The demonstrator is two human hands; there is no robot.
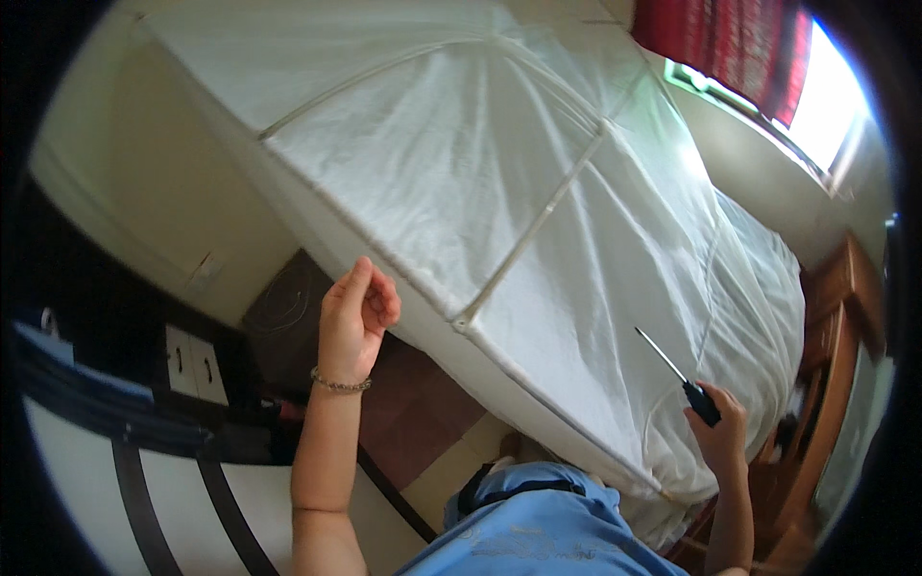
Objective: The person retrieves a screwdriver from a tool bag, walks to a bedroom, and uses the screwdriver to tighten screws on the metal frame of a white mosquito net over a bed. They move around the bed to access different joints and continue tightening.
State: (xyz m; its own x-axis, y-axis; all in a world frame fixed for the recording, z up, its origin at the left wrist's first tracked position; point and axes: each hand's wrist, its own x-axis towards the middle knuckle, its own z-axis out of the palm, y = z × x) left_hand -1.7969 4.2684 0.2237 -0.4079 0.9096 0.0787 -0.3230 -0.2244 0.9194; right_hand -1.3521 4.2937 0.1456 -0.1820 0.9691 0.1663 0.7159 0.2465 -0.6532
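Observation:
My right hand [724, 430] grips a screwdriver [702, 403] by its dark handle, and the thin metal shaft points up and to the left. Raised on the left, my left hand [355, 322] has its thumb and fingers curled together; anything pinched there is too small to make out. A beaded bracelet [340, 382] circles that wrist. Beyond both hands spreads a large white net-like fabric [423, 182] over a frame of slim poles. One pole [535, 223] meets the long near edge at a corner joint [463, 323], right of my left hand.
Wooden furniture [824, 384] stands at the right. A red curtain [720, 43] hangs by a bright window at the upper right. On the left are a white drawer unit [195, 365] and a white panel with dark stripes [173, 499]. A brownish mat [408, 413] lies below the fabric's edge.

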